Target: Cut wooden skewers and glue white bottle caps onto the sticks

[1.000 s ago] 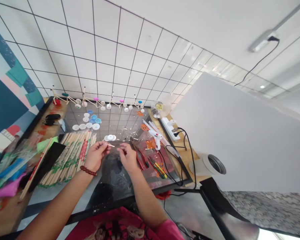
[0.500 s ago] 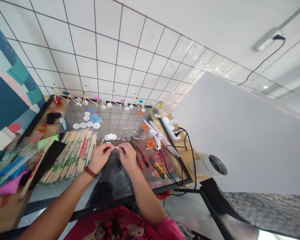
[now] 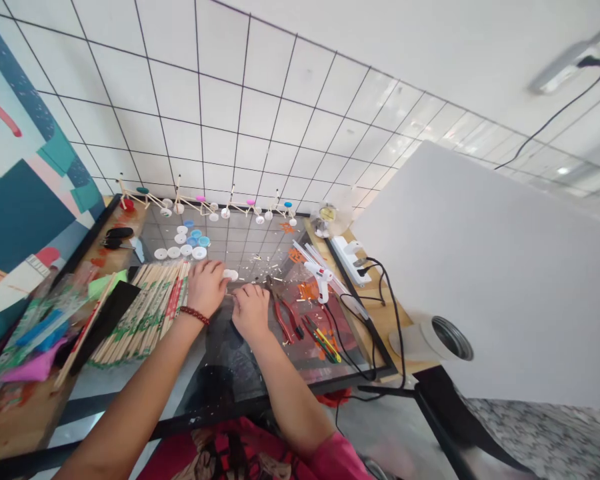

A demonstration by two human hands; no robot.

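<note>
A short, thin stick (image 3: pixel 229 295) sits just below the middle of the frame, in the narrow gap between two bare hands. The right hand (image 3: pixel 251 310) has its fingers curled down, and its grip appears closed on one end of the stick. The left hand (image 3: pixel 207 287), wearing a beaded bracelet (image 3: pixel 195 315), is also curled, but its fingertips are hidden, so whether its grip has the other end cannot be told. So slight a piece could slip from the fingertips, or snap if bent.

White caps (image 3: pixel 231 275) lie right beside the left fingers; a careless nudge might scatter them. Left of the hands is a bundle of chopsticks (image 3: pixel 143 310). Right of them, on the dark bench (image 3: pixel 237 380), lie red-handled pliers (image 3: pixel 281 325) and a white glue gun (image 3: pixel 321 280); its looping cord (image 3: pixel 341 343) could snag a forearm swung rightward. Small pale scraps (image 3: pixel 265 270) litter the surface above the hands, and stick-and-cap models (image 3: pixel 210 209) line the far edge.
</note>
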